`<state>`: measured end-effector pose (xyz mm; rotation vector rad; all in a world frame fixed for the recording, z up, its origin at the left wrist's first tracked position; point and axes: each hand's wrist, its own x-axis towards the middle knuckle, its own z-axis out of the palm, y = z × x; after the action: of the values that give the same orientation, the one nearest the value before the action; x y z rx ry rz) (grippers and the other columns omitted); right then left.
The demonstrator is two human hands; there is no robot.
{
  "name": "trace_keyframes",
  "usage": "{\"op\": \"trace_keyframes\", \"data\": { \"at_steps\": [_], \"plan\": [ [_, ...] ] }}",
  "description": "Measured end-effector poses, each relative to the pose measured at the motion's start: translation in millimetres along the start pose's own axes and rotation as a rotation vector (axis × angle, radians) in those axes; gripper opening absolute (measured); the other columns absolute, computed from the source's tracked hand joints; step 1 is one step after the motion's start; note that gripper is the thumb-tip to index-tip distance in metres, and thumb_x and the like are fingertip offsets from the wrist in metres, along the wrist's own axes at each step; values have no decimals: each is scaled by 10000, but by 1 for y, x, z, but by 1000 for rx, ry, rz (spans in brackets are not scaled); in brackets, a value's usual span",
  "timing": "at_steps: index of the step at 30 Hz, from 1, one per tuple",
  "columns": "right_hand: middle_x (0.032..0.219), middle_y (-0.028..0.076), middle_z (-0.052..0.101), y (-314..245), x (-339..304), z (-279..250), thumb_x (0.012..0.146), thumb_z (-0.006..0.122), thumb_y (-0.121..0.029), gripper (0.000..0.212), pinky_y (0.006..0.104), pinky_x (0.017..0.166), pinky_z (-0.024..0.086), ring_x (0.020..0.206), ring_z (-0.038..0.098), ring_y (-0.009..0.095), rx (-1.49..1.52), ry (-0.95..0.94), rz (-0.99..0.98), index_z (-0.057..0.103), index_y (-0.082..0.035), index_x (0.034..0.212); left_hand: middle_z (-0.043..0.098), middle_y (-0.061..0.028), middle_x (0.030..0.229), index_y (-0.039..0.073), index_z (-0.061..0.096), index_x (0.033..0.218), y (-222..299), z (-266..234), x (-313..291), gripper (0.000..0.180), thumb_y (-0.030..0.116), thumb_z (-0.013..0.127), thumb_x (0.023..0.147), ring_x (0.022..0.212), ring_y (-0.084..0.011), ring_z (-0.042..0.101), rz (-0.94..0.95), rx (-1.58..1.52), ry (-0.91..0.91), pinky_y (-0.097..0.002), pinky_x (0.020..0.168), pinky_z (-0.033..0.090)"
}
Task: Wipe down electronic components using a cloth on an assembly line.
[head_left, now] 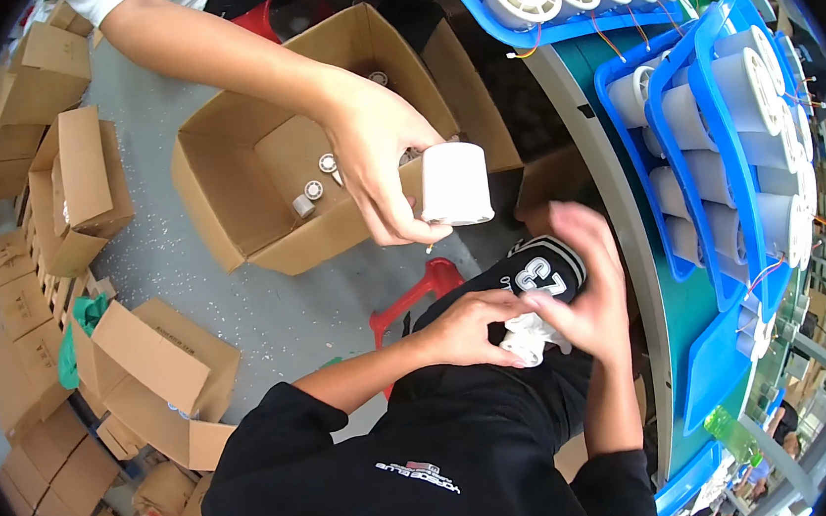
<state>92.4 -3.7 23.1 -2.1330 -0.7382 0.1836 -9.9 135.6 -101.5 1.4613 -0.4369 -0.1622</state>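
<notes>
My left hand (479,327), in front of my lap, pinches a crumpled white piece (530,338) between thumb and fingers; whether it is cloth or thin plastic I cannot tell. Close beside it, to the right, my right hand (590,291) is blurred by motion. Its fingers stretch upward, apart from the thumb, and the thumb comes near the white piece. Ahead of me, a co-worker's hand (379,167) reaches in from the top and grips a white cylinder (456,184) with a short wire end below it.
A large open carton (218,192) on the floor ahead holds several small white round parts. To the right, blue trays (657,125) of white cylinders with wires stand on a green bench (662,363). A red stool (443,275) is beyond my lap. Open cartons (159,357) lie left.
</notes>
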Motion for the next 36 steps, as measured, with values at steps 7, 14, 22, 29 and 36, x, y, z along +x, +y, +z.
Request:
{"op": "trace_keyframes", "data": {
  "at_steps": [7, 14, 22, 29, 36],
  "plan": [
    [1165, 132, 575, 4, 81, 35, 554, 842, -223, 759, 343, 867, 482, 1021, 591, 239, 75, -175, -58, 556, -15, 1225, 624, -122, 1056, -13, 601, 1187, 13, -18, -8, 657, 233, 852, 632, 939, -270, 623, -161, 14, 3, -349, 853, 494],
    [1153, 181, 550, 9, 25, 6, 551, 809, -66, 721, 412, 889, 499, 1029, 594, 313, 88, 204, -204, 524, 18, 1208, 619, -137, 1070, -14, 608, 1186, 8, -8, 3, 640, 205, 858, 640, 963, -266, 632, -86, 34, -26, -345, 873, 497],
    [1214, 224, 531, -6, -111, -82, 535, 799, -76, 828, 437, 957, 472, 1130, 554, 330, 31, 700, -341, 467, 51, 1283, 549, -114, 1207, -98, 514, 1268, -5, 63, 33, 684, 48, 836, 683, 1087, -204, 599, -368, -331, -342, -321, 915, 525],
    [1273, 221, 489, -16, -215, -118, 568, 799, -66, 831, 431, 996, 444, 1186, 521, 316, -20, 1043, -331, 436, 58, 1305, 643, -112, 1140, -59, 464, 1339, -17, 151, 66, 642, -46, 745, 762, 999, -158, 635, -775, -458, -492, -275, 844, 533],
    [1258, 204, 529, -12, -284, -129, 675, 808, -382, 857, 406, 953, 467, 1159, 529, 274, -136, 1240, -189, 412, 18, 1322, 638, -108, 1144, -49, 499, 1315, -55, 195, 59, 554, -60, 699, 799, 991, -146, 634, -839, -523, -451, -273, 879, 511]
  ]
}}
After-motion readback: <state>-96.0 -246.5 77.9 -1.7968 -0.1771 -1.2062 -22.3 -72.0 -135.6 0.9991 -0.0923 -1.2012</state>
